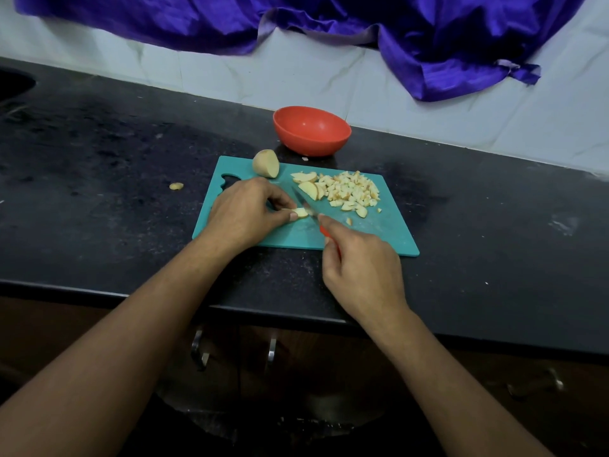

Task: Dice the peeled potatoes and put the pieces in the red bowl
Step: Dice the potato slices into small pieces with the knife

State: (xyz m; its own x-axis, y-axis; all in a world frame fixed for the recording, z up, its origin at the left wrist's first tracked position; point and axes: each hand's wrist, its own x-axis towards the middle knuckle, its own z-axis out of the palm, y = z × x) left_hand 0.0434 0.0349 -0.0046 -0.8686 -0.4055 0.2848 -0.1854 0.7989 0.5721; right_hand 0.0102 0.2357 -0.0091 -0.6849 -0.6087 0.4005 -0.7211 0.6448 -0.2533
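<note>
Your left hand pinches a potato slice on the teal cutting board, and your right hand grips the red-handled knife, its blade across that slice. From the slice, the diced pile lies at two o'clock, the half potato at eleven, and the red bowl at twelve on the black counter.

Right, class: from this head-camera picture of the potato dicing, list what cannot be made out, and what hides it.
Head view:
- red bowl: its floor, behind its near wall.
- knife handle: mostly covered by the right hand.
- potato piece being cut: largely under the left hand.
- scrap on the counter: too small to identify.
- dark hollow at far left: cut off by the frame edge.
</note>
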